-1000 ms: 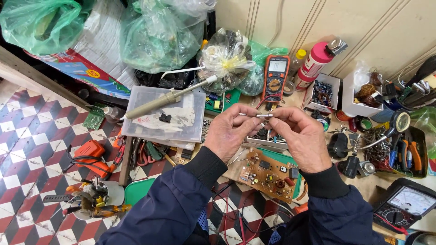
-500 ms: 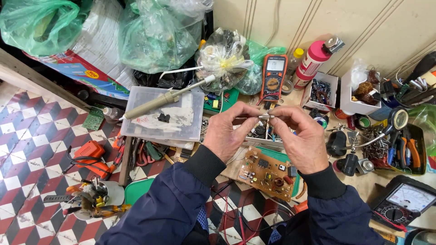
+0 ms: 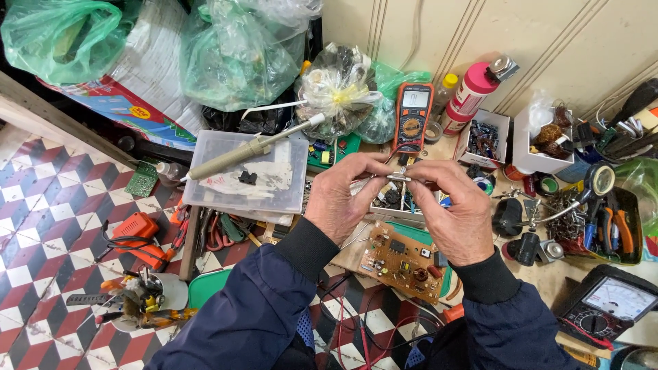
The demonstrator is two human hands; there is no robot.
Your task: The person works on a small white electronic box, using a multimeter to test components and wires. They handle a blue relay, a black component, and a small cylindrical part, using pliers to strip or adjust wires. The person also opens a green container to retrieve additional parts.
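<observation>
Both hands are raised above the cluttered surface (image 3: 548,281), pinching one small metal part (image 3: 397,177) between their fingertips: the left hand (image 3: 340,200) grips its left end, the right hand (image 3: 458,214) its right end. A brown circuit board (image 3: 404,262) lies just below them, an orange multimeter (image 3: 412,116) behind.

part (image 3: 397,177) pinched between both hands: too small to identify | fingertips of left hand (image 3: 340,200) and right hand (image 3: 458,214) hide its ends | tray (image 3: 401,202) behind hands: mostly covered | meter (image 3: 611,307) right of right hand: cut by frame edge | board (image 3: 404,262) below hands: partly under wrists
</observation>
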